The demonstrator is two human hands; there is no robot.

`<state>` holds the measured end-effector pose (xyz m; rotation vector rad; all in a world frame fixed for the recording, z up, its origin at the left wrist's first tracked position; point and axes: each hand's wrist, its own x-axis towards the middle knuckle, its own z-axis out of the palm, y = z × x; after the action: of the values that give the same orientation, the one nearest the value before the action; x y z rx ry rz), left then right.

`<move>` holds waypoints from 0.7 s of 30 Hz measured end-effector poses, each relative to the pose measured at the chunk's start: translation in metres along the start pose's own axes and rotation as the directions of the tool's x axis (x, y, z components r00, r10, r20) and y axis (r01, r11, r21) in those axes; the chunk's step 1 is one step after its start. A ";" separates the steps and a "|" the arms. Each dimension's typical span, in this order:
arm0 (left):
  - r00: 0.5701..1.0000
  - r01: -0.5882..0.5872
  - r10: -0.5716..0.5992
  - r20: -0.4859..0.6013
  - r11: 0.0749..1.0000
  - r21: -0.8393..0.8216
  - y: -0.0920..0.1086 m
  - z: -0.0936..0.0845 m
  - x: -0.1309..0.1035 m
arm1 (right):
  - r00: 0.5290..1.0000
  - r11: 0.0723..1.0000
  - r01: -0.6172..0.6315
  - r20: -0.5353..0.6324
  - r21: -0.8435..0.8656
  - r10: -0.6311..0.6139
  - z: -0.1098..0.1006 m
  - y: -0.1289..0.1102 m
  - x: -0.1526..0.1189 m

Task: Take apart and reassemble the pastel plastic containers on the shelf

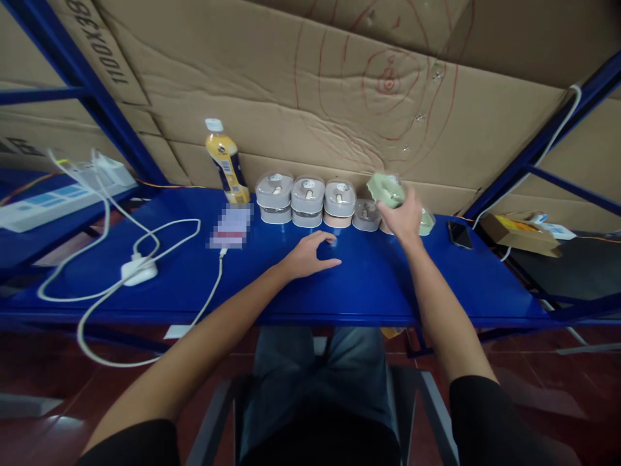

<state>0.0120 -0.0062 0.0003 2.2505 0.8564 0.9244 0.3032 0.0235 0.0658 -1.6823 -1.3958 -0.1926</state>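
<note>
My right hand [406, 219] grips a light green box with a clear lid [385, 188], raised and tilted above the right part of a row of similar boxes. Under that hand, a peach box [385, 227] and another light green box [427, 222] are partly hidden. A single grey box [366, 217] stands to their left. Further left are three stacks of two, among them a grey stack [274, 194], another grey stack [307, 196] and one with a peach bottom box [338, 221]. In front of the stacks, my left hand [309, 254] hovers empty, thumb and fingers apart.
A yellow drink bottle [226, 162] stands left of the boxes, with a blurred-out phone-like item [230, 225] before it. White cables and a charger [138, 270] lie on the blue table [339, 298]. A dark phone [458, 234] lies right; cardboard [242, 77] backs the table.
</note>
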 end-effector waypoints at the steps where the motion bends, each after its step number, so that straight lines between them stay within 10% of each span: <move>1: 1.000 0.001 -0.004 -0.029 0.997 -0.077 0.000 0.000 0.001 | 0.999 0.995 0.054 -0.003 0.084 -0.054 -0.011 0.004 0.001; 5: 0.993 0.007 -0.055 -0.101 0.907 -0.420 -0.005 -0.001 0.005 | 0.914 0.865 0.189 0.239 0.464 -0.328 -0.044 0.009 -0.010; 10: 0.993 0.078 -0.117 -0.029 0.810 -0.581 -0.012 -0.006 0.006 | 0.572 0.764 0.008 0.624 0.645 -0.532 -0.037 -0.003 -0.045; 13: 0.995 0.096 -0.082 0.050 0.883 -0.460 -0.012 -0.009 0.003 | 0.446 0.755 -0.006 0.678 0.655 -0.585 -0.021 -0.006 -0.056; 17: 0.997 0.063 -0.050 0.055 0.965 -0.257 -0.010 -0.007 -0.001 | 0.431 0.775 0.096 0.676 0.624 -0.597 -0.008 -0.002 -0.061; 21: 0.999 0.029 -0.027 0.017 0.992 -0.119 -0.010 -0.002 -0.001 | 0.526 0.795 0.292 0.606 0.532 -0.598 -0.002 -0.012 -0.074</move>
<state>0.0066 -0.0002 -0.0059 2.1359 0.8025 0.9194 0.2688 -0.0302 0.0272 -1.0337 -2.3344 0.5422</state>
